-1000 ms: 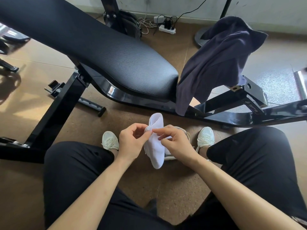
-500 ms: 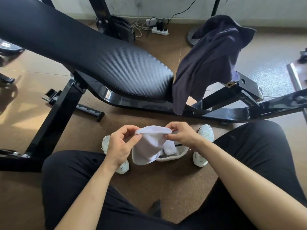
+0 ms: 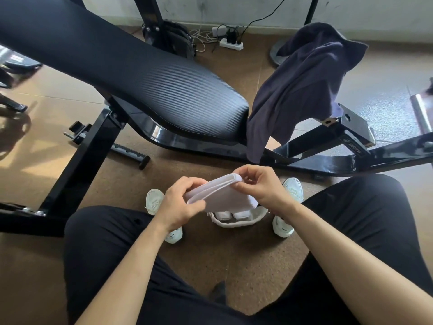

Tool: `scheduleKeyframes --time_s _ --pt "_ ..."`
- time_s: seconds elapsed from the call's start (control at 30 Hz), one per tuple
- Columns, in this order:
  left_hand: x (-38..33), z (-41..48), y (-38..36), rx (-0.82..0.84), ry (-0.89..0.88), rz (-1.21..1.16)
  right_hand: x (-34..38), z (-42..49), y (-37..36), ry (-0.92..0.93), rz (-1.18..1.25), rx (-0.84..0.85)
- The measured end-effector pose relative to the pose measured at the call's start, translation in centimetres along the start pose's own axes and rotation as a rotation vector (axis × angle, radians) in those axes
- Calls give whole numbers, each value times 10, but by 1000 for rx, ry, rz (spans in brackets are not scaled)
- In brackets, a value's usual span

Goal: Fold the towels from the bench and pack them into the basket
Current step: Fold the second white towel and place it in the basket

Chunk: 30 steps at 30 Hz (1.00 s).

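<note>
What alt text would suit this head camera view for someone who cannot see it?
Two hands, left hand and right hand, hold a folded white towel above a small white basket on the floor between the person's shoes. A dark cloth drapes over the black bench beyond.

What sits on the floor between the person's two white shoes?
In the head view, a small white basket with rolled white towels inside sits between the shoes, partly hidden by the folded towel held above it.

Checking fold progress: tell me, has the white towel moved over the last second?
Yes. The white towel turned from hanging upright to lying flat, now right above the basket.
</note>
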<state>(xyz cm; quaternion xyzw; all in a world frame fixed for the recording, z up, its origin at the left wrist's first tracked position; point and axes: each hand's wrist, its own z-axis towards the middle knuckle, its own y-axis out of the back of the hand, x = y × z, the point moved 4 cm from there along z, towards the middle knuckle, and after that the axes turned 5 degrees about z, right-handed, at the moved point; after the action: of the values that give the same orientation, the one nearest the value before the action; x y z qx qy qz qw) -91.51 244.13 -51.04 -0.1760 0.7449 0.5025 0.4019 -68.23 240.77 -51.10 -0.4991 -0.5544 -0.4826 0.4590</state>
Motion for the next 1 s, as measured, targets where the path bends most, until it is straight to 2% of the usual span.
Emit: scheduleKeyframes --time_s 0.13,0.27,0.37,0.47,0.6,0.87,1.0 --pt "-15 5 -13 -30 -150 146 3 -1 -8 47 -59 59" --pt "-24 10 -20 -43 -254 192 2 -1 -8 39 -73 78" --pt "-26 11 -20 -80 -293 188 0 0 -5 -13 -53 108" --pt "-25 13 -16 -125 -298 137 -11 3 -2 -122 -46 222" --pt "-28 9 -1 -176 -251 -45 -31 3 -7 -200 -135 327" --pt "-14 0 36 -386 -110 -258 -51 5 -16 -264 -370 324" --pt "4 -2 45 -462 -8 -247 -60 5 -11 -302 -425 293"
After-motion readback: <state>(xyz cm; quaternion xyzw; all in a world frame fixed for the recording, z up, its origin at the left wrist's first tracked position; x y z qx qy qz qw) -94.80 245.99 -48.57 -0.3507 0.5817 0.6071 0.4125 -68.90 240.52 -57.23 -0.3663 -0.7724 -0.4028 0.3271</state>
